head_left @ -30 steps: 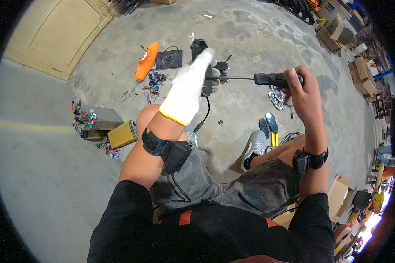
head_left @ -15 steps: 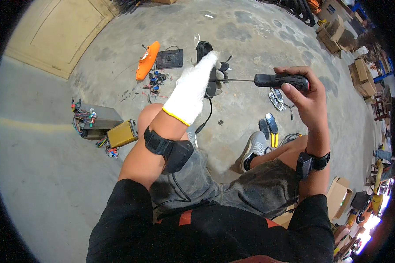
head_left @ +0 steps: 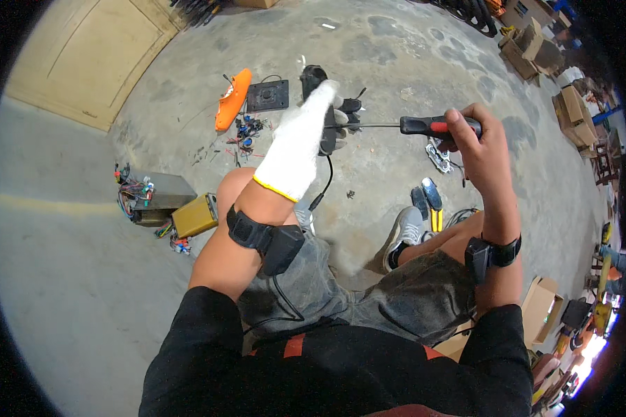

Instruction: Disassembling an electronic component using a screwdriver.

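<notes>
My left hand (head_left: 300,135), in a white work glove with a yellow cuff edge, is closed around a long black part (head_left: 314,75). A black cable (head_left: 329,177) hangs from the part's near end; much of its body is hidden by the glove. My bare right hand (head_left: 485,142) grips the black and red handle of a screwdriver (head_left: 422,126). Its shaft lies level, pointing left, and the tip meets the side of the black part by the gloved fingers. Exactly where the tip sits is hidden.
On the floor lie an orange shell (head_left: 233,99), a black square plate (head_left: 268,96), loose wires (head_left: 248,128), a silver metal part (head_left: 438,157) and yellow-handled pliers (head_left: 435,208). Metal boxes with wires (head_left: 195,215) stand at left. Cardboard boxes (head_left: 575,118) line the right side.
The screwdriver's handle has turned, so its red patch now shows, and my right thumb has shifted onto the handle's top. My left hand and the black part have moved slightly left.
</notes>
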Demonstrator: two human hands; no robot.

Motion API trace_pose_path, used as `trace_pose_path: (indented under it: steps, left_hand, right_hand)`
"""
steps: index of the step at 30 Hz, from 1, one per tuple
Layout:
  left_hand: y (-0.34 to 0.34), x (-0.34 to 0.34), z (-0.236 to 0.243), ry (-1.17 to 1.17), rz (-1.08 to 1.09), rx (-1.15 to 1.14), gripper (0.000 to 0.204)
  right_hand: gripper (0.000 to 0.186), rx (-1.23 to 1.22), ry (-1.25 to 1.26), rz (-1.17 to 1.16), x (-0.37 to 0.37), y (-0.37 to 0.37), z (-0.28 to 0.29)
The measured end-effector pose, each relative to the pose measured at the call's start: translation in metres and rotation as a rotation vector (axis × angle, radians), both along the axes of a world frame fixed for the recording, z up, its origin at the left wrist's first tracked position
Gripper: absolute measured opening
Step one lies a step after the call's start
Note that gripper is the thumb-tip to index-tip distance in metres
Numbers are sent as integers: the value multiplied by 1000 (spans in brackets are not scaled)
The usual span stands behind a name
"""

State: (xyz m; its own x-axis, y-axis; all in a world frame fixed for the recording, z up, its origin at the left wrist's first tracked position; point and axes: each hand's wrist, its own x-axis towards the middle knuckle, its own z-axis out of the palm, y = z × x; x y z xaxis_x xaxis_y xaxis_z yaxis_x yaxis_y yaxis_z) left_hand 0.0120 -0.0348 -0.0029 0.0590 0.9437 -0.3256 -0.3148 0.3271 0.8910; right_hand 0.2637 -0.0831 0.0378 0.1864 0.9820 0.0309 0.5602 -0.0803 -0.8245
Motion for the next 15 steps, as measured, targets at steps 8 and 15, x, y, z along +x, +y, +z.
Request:
trace_pose_path:
  steps: [8,15]
  left_hand:
    - [8,0,-1,-97,38,-48,23]
    - [4,1,0,-79,-19,-53,22]
  right_hand:
    - [54,349,369,305,-12,-10,-8]
    - [43,256,114,252,0,-7,1]
